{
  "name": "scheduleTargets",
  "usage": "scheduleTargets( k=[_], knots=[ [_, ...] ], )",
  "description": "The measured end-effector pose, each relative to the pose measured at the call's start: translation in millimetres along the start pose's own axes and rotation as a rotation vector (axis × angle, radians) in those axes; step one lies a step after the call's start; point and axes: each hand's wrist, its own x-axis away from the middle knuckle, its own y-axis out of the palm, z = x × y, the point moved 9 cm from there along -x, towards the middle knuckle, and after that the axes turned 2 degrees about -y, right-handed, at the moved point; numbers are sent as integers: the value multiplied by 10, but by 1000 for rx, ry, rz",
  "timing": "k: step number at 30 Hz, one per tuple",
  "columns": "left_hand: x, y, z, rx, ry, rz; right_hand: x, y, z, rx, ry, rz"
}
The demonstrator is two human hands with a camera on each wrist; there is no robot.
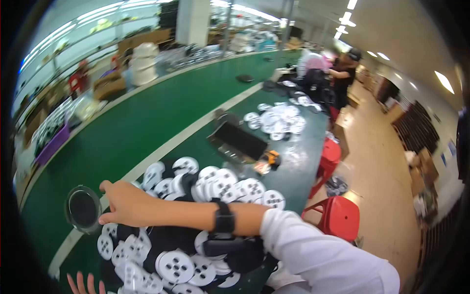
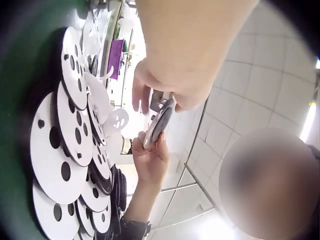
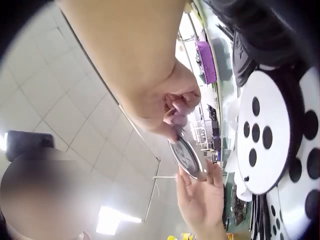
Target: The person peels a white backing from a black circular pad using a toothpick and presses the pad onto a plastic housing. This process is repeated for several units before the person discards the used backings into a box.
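Note:
Over the left part of the bench, my right hand [image 1: 120, 202] pinches the edge of a dark round disc [image 1: 83, 208] with a clear, shiny rim. The right wrist view shows this disc [image 3: 186, 156] tilted, its edge between thumb and fingers. My left hand [image 1: 86, 285] appears at the bottom left of the head view as spread fingertips. From the right wrist, the left hand [image 3: 202, 200] looks open, palm toward the disc and fingertips close to its lower edge. Below my right forearm lies a heap of white round discs [image 1: 176, 267] with black holes, mixed with black ones.
A long green conveyor [image 1: 147, 112] runs beside the bench. Ahead are a dark box-like tray [image 1: 240, 139], an orange tape roll [image 1: 271, 158] and another pile of white discs [image 1: 281, 120]. Red stools [image 1: 338, 218] stand at right. A person [image 1: 345, 73] works farther along.

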Motion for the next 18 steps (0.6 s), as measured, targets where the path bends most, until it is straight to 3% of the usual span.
scheduleTargets(
  k=[2, 3, 5, 6, 13, 16, 18],
  knots=[
    [27, -66, -37, -85, -26, 70, 14, -193, -78, 965, -239, 299],
    [12, -44, -52, -79, -18, 51, 22, -266, -132, 975, -233, 318],
    [19, -55, -107, -122, -33, 40, 24, 110, 297, 878, 94, -397],
    [14, -82, -120, -123, -28, 35, 52, 266, 472, 985, 89, -515],
    [26, -130, -164, -83, -41, 48, 85, 386, 468, 897, -26, -557],
    [36, -138, -232, -76, -62, 47, 31, 406, 615, 808, 1, -491],
    [33, -145, -266, -73, -50, 6, -19, 402, 648, 864, -86, -389]
  ],
)
